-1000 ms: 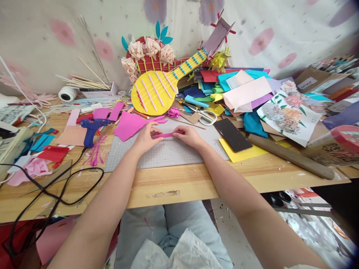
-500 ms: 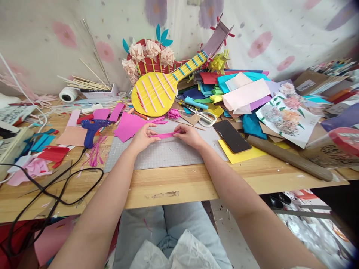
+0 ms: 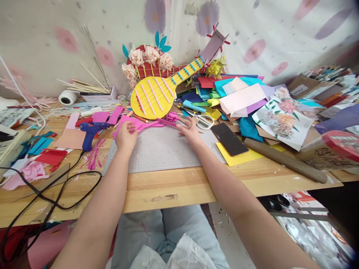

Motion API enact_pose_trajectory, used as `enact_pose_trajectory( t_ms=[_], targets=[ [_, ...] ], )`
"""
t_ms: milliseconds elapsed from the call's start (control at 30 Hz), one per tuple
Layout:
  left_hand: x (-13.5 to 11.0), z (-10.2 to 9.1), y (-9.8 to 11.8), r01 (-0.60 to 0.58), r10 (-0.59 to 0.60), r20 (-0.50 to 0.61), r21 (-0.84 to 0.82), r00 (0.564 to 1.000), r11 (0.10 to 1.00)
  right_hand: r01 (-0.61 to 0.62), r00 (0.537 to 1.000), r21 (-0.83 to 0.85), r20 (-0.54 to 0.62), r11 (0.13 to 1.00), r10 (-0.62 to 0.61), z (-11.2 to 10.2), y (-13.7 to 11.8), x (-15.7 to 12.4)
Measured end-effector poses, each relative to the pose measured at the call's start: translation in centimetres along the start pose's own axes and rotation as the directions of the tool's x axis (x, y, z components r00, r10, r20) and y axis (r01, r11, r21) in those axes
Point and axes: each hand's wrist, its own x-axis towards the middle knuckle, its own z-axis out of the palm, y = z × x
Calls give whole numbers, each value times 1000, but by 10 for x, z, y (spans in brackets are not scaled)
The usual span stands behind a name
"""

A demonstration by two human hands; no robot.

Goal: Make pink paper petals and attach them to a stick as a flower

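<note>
My left hand is over the left side of the cutting mat, its fingers loosely curled and apart at the edge of a magenta sheet. I see nothing gripped in it. Between thumb and fingers of my right hand is the end of a narrow magenta strip, which slants up to the left above the grey cutting mat. More magenta strips lie by the sheet. A crumpled magenta piece rests just behind the held strip.
A yellow lute-like craft stands behind the mat. At left lie a blue glue gun and its looping black cord. Scissors, a phone, a wooden stick and stacked coloured sheets fill the right.
My left hand has let go of the magenta strip and moved left to the magenta sheet. The strip stays in my right hand and has tilted. The view has shifted slightly.
</note>
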Motion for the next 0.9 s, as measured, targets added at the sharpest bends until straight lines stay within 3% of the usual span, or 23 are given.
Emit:
enact_pose_trajectory(
  t_ms=[200,333,600,900],
  targets=[
    [0,-4,-4,-127,132,-23,151,991,980,179,984,15,-12,984,-179,1,0,1],
    [0,-4,-6,-110,117,-30,167,993,980,187,981,-40,-45,982,-189,0,0,-1],
    [2,-4,-9,-90,78,74,180,994,980,180,982,-151,-36,972,-187,0,-3,-5],
    [4,-10,-8,33,-17,-95,171,995,985,169,982,-191,-54,967,-182,0,-4,-6]
  ],
)
